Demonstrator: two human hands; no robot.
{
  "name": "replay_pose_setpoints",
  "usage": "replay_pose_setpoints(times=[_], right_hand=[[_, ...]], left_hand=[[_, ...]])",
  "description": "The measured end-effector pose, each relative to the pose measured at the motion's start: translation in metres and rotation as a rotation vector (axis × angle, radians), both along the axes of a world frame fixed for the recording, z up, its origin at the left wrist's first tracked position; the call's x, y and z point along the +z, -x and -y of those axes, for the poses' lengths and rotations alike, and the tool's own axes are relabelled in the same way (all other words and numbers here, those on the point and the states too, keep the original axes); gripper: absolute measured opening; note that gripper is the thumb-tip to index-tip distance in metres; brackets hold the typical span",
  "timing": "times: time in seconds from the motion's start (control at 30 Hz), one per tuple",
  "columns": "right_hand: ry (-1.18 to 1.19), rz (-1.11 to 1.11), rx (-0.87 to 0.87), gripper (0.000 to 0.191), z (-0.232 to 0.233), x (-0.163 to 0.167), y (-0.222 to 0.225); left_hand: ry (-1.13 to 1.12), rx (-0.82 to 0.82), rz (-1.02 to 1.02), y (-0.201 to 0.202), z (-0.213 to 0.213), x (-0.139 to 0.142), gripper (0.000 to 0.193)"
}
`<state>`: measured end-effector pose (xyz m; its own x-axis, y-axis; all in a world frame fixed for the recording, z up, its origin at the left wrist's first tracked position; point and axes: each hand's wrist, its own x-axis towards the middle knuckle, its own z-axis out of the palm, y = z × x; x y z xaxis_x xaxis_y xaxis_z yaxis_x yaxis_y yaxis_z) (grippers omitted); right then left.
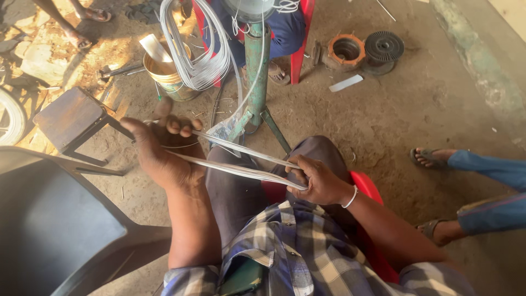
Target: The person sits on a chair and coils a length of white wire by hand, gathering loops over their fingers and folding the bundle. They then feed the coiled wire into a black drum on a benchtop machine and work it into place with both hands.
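**Now both hands stretch a band of pale wire across my lap**

From the head camera I look down at my own two bare hands. My left hand [159, 151] is clenched around one end of a flat bundle of whitish wire strands [241, 161], the fingers curled over it and the thumb side towards the ground. My right hand [318, 180] pinches the other end, fingers closed on the strands just above my knee. The bundle runs taut between the two hands in two bands that spread apart towards the left hand and meet at the right one.

I sit on a red plastic chair [366, 189], wearing a checked shirt. Ahead of my knees stands a green metal stand [256, 71] on splayed legs, and a large coil of the same pale wire [200, 60] hangs beside it, above a yellowish bucket [167, 79]. A small wooden stool [71, 118] is on the left, near my left hand. Two round metal parts [364, 50] lie on the dirt floor farther off. Another person's sandalled feet [433, 159] and blue trouser legs show at the right edge.
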<state>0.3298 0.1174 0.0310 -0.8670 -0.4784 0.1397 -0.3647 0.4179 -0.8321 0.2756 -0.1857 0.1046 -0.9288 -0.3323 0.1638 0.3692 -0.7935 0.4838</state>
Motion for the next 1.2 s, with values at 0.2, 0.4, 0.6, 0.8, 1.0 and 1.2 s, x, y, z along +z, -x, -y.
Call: replay_pose_setpoints(times=[0.2,0.4,0.6,0.8,1.0,1.2], right_hand=[[0.06,-0.264,-0.08,0.032,-0.028,-0.042,0.003],[-0.082,-0.266,-0.391,0.048,-0.057,-0.053,0.026],[-0.124,-0.53,-0.44,0.074,-0.033,-0.019,0.013],[0.277,-0.619,-0.237,0.056,-0.022,0.046,0.003],[0.596,-0.323,-0.219,0.023,0.008,0.057,0.012],[0.637,-0.286,-0.213,0.021,-0.007,0.05,0.016]], left_hand=[[-0.052,-0.222,-0.223,-0.001,-0.039,0.025,0.079],[0.989,-0.282,-0.437,-0.008,-0.073,0.052,0.049],[0.468,-0.165,-0.37,-0.008,-0.101,0.032,0.036],[1.394,0.704,-0.673,-0.017,-0.111,0.013,0.037],[1.179,-0.025,-0.379,-0.04,-0.134,0.015,0.02],[1.119,0.143,-0.681,-0.029,-0.144,0.026,0.012]])
